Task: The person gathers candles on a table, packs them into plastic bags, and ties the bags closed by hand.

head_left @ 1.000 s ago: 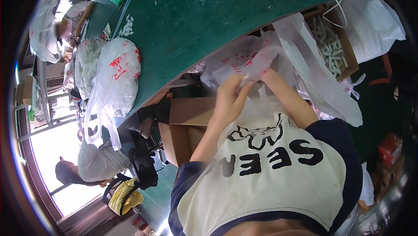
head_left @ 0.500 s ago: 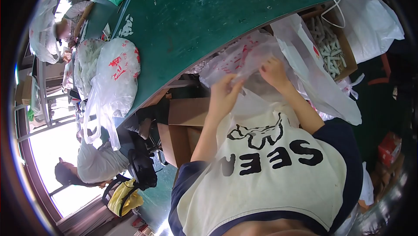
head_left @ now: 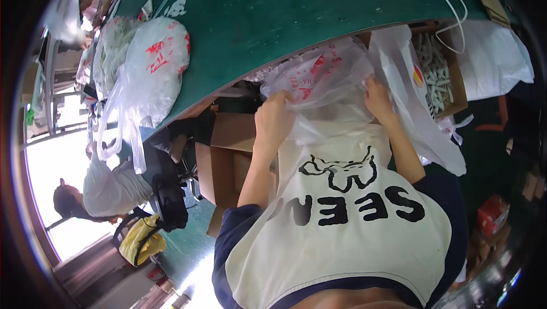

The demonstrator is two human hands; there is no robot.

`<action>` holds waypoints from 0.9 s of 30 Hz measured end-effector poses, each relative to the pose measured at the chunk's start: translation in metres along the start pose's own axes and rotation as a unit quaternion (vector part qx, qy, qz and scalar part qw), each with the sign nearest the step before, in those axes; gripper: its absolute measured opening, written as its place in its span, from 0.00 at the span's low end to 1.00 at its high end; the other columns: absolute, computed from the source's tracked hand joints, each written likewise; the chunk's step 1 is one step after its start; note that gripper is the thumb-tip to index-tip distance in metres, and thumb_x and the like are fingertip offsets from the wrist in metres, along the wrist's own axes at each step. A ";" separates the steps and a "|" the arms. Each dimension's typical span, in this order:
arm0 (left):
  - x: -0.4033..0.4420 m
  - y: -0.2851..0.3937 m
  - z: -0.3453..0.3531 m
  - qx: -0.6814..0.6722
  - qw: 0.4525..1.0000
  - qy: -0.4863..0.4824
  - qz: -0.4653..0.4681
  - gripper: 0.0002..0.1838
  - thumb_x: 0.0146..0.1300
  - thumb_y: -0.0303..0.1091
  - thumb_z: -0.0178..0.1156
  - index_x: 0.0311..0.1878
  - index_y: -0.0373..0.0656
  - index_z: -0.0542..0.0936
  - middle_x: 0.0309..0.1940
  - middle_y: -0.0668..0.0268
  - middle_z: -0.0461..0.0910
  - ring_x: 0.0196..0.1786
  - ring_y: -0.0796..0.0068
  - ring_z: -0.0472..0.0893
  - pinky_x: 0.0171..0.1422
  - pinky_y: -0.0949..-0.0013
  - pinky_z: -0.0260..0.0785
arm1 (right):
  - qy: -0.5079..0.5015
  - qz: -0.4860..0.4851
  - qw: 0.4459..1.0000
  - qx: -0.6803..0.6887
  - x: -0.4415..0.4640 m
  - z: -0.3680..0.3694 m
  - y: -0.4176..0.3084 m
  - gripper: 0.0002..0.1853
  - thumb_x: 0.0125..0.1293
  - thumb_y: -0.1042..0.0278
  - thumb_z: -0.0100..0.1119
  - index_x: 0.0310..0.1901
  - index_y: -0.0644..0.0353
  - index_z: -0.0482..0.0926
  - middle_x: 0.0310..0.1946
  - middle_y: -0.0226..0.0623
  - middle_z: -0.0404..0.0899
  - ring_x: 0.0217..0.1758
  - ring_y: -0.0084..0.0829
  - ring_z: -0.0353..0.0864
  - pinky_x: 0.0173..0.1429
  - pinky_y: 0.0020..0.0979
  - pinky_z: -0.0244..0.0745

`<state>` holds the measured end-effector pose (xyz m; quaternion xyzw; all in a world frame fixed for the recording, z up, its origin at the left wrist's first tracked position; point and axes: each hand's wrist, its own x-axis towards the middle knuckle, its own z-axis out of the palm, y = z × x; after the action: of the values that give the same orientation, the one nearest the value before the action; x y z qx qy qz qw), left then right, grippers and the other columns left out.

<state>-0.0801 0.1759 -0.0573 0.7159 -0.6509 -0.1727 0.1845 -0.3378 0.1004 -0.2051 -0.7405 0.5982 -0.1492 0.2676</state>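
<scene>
A thin translucent plastic bag [head_left: 319, 75] with red print lies spread below the table edge, in front of my chest. My left hand [head_left: 275, 120] is closed on its left side, fingers bent into the film. At the bag's right side my right hand [head_left: 378, 99] pinches its edge, fingers curled. The two hands are well apart, with the film stretched between them. Just right of my right hand hangs a long white plastic bag [head_left: 401, 75]. What lies inside or beneath the printed bag is hard to make out.
Above is the green table [head_left: 250, 18]. A full plastic bag [head_left: 156, 70] sits at its left. An open carton [head_left: 219, 166] stands below; a box of white pieces [head_left: 436, 75] is right. A seated person [head_left: 108, 189] is left, near a yellow bag [head_left: 139, 240].
My hands have moved apart, the right one outward to the right, the left one to the left. The printed bag is spread wider. The whole view has shifted a little.
</scene>
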 end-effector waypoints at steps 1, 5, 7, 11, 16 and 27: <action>-0.002 -0.011 0.001 0.025 0.999 0.013 -0.015 0.11 0.42 0.24 0.55 0.34 0.43 0.75 0.31 0.58 0.75 0.34 0.54 0.76 0.36 0.58 0.68 | -0.019 -0.024 0.999 0.037 -0.002 -0.009 -0.010 0.19 0.50 0.77 0.54 0.46 0.66 0.67 0.37 0.54 0.73 0.37 0.52 0.74 0.38 0.42 0.71; -0.005 -0.078 0.014 0.179 0.971 0.136 -0.083 0.10 0.46 0.24 0.51 0.34 0.41 0.75 0.29 0.54 0.75 0.33 0.51 0.77 0.37 0.57 0.70 | 0.014 -0.152 0.969 0.192 0.004 -0.028 -0.045 0.12 0.50 0.79 0.51 0.38 0.62 0.69 0.29 0.45 0.75 0.29 0.43 0.76 0.33 0.34 0.70; -0.003 -0.116 0.013 0.118 0.962 0.088 -0.232 0.11 0.49 0.25 0.49 0.37 0.38 0.75 0.27 0.51 0.77 0.32 0.49 0.77 0.39 0.57 0.71 | 0.050 -0.149 0.945 0.287 0.011 -0.031 -0.058 0.09 0.50 0.79 0.50 0.36 0.61 0.70 0.28 0.40 0.74 0.26 0.36 0.75 0.30 0.29 0.68; -0.001 -0.173 0.018 -0.370 0.871 0.202 -0.252 0.13 0.54 0.30 0.45 0.38 0.39 0.77 0.26 0.59 0.78 0.30 0.62 0.78 0.37 0.65 0.70 | 0.061 -0.025 0.876 0.478 0.028 -0.055 -0.090 0.09 0.52 0.81 0.47 0.37 0.62 0.70 0.27 0.30 0.70 0.25 0.16 0.71 0.27 0.19 0.67; 0.027 -0.198 -0.001 -0.416 0.795 0.117 -0.426 0.15 0.53 0.35 0.52 0.43 0.38 0.75 0.32 0.62 0.76 0.34 0.72 0.74 0.36 0.69 0.67 | 0.043 0.049 0.855 0.515 0.053 -0.049 -0.110 0.11 0.57 0.78 0.47 0.42 0.61 0.71 0.28 0.29 0.75 0.27 0.17 0.72 0.30 0.18 0.67; 0.031 -0.258 -0.035 0.097 0.920 -0.149 -0.349 0.15 0.52 0.33 0.55 0.45 0.43 0.75 0.44 0.52 0.76 0.44 0.64 0.78 0.37 0.65 0.74 | 0.175 -0.015 0.941 0.290 0.077 -0.038 -0.099 0.11 0.51 0.72 0.61 0.35 0.69 0.74 0.24 0.35 0.75 0.26 0.20 0.74 0.29 0.25 0.69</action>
<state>0.1638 0.1684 -0.1535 0.8782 -0.3928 -0.2667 -0.0571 -0.2601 0.0317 -0.1254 -0.6023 0.5551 -0.4474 0.3591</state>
